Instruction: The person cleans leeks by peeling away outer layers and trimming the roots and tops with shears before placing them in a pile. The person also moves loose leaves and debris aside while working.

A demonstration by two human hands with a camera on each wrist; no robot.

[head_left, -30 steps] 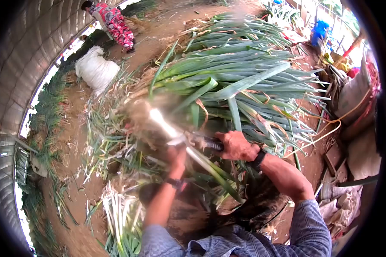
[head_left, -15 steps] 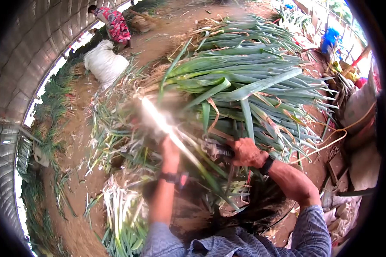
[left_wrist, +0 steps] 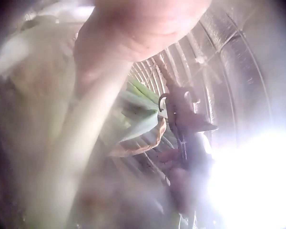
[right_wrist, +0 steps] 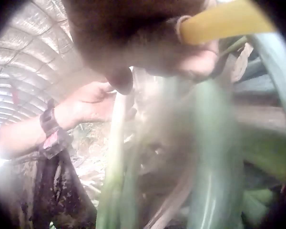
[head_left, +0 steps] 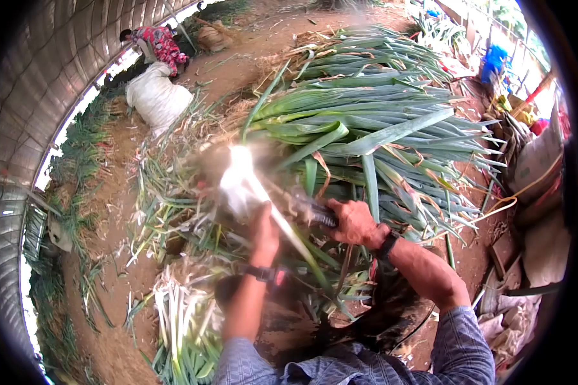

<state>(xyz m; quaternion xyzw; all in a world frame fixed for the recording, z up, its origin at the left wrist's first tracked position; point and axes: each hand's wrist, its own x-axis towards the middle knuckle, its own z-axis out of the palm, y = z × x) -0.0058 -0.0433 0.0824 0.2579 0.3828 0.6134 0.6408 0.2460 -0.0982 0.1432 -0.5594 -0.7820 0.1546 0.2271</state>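
In the head view my left hand [head_left: 264, 236] grips a long green onion [head_left: 300, 246] by its white stem. Its bright root end points away from me, and its green leaves slant down toward my lap. A blurred pale flap of skin [head_left: 235, 191] spreads beside that end. My right hand [head_left: 359, 224] holds a dark-handled air blow gun [head_left: 317, 213], its nozzle toward the stem. The left wrist view gives the gun's hook and body [left_wrist: 186, 117] beyond the stem [left_wrist: 88, 138]. A yellow hose [right_wrist: 229, 22] crosses by my right hand in the right wrist view.
A large heap of green onions [head_left: 379, 112] lies ahead and to the right. Several white-stemmed onions [head_left: 185, 314] are gathered at my lower left, near scattered peelings [head_left: 167, 212]. A person [head_left: 159, 46] bends by a white sack [head_left: 159, 97]. Sacks [head_left: 536, 224] line the right.
The pale skin now flares out beside the onion's root end. My left hand has shifted slightly right and the right hand slightly left. The other person has bent lower behind the sack.
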